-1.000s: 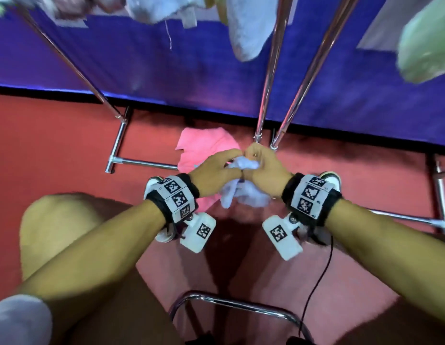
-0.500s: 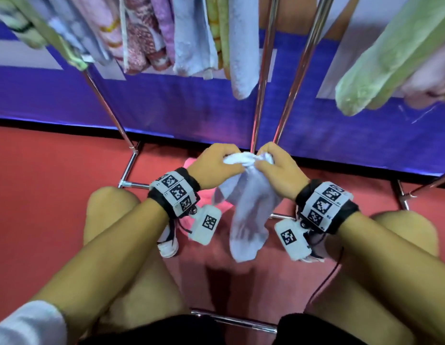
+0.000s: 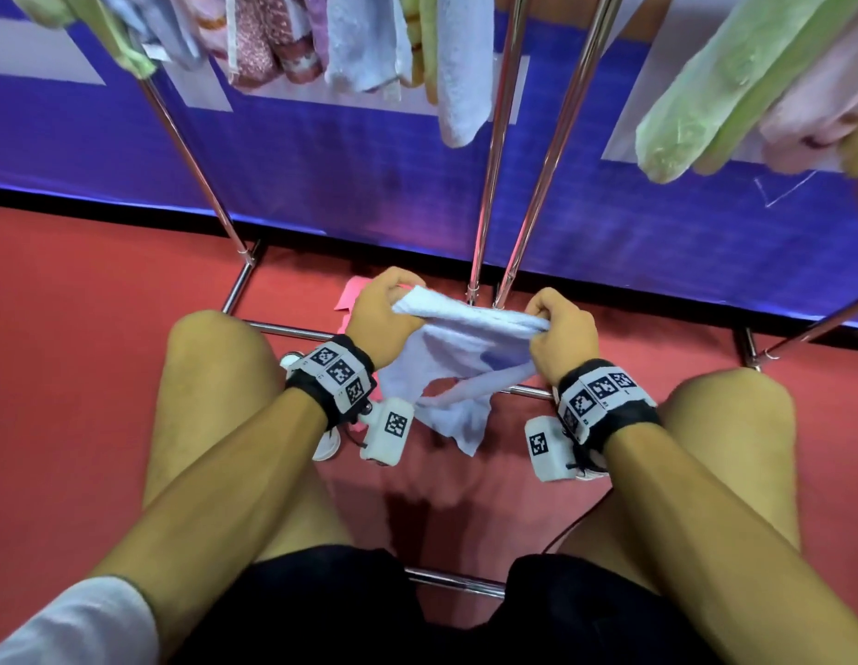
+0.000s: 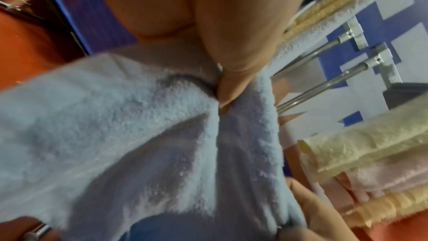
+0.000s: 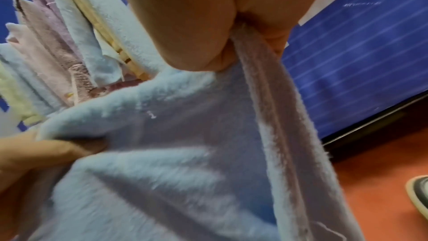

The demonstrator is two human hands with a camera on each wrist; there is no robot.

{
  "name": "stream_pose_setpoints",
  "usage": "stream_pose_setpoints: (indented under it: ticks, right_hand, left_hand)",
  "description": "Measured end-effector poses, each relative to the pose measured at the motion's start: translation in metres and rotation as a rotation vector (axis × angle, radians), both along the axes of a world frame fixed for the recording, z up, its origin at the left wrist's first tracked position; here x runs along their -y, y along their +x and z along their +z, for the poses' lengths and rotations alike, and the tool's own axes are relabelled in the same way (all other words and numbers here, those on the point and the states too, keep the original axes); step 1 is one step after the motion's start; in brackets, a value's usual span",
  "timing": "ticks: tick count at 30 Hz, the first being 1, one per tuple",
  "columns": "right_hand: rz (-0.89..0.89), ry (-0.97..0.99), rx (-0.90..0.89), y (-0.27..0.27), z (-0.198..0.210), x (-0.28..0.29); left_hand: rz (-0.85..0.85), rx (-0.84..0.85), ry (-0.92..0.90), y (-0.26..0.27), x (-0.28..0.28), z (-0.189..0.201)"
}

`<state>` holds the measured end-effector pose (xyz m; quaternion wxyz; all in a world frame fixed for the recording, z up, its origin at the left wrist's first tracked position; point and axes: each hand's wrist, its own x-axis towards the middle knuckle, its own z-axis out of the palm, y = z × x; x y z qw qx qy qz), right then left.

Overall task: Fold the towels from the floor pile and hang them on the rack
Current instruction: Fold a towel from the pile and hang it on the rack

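I have the pale blue terry towel (image 3: pixel 458 357) stretched between my left hand (image 3: pixel 381 314) and right hand (image 3: pixel 561 331), each pinching a top corner with curled fingers, low between my knees. Many folded towels (image 3: pixel 364 36) already hang on the chrome tube rack (image 3: pixel 496 151); a pink towel (image 3: pixel 350 292) is left on the red floor (image 3: pixel 81 352). This one hangs rumpled, not yet folded, I judge. The rack's uprights stand just beyond my knuckles; open room is toward me.
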<state>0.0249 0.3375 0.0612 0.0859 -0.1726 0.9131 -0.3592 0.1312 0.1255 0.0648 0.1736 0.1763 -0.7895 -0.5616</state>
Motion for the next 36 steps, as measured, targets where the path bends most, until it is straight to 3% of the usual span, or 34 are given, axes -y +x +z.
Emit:
stream_pose_setpoints:
  ticks: [3, 5, 10, 13, 16, 19, 27, 32, 36]
  right_hand:
    - [-0.073, 0.002, 0.038, -0.010, 0.005, -0.009]
    - [-0.013, -0.029, 0.086, -0.004, 0.007, -0.006]
    - [0.453, -0.175, 0.117, 0.027, -0.005, 0.025]
    - [0.560, -0.107, 0.193, 0.034, -0.014, 0.039]
    - [0.521, -0.114, 0.196, 0.035, -0.016, 0.037]
    - [0.480, 0.037, 0.012, 0.028, -0.010, 0.027]
    - [0.321, -0.037, -0.136, 0.010, -0.008, 0.010]
    - [0.113, -0.054, -0.052, 0.004, -0.005, 0.003]
    - [-0.051, -0.031, -0.022, -0.005, -0.002, -0.004]
  left_hand:
    - [0.076, -0.019, 0.060, 0.000, 0.007, 0.002]
    - [0.050, 0.007, 0.043, 0.001, 0.007, 0.003]
    - [-0.303, 0.110, 0.075, 0.006, -0.021, -0.007]
    - [-0.445, 0.150, 0.064, 0.007, -0.034, -0.018]
    - [-0.397, 0.121, -0.042, 0.007, -0.031, -0.022]
    - [-0.338, 0.124, -0.105, 0.006, -0.024, -0.022]
    - [-0.321, 0.468, -0.479, 0.008, -0.009, -0.028]
    - [-0.131, 0.576, -0.490, 0.009, 0.010, -0.028]
    - [0.032, 0.537, -0.414, 0.009, 0.025, -0.027]
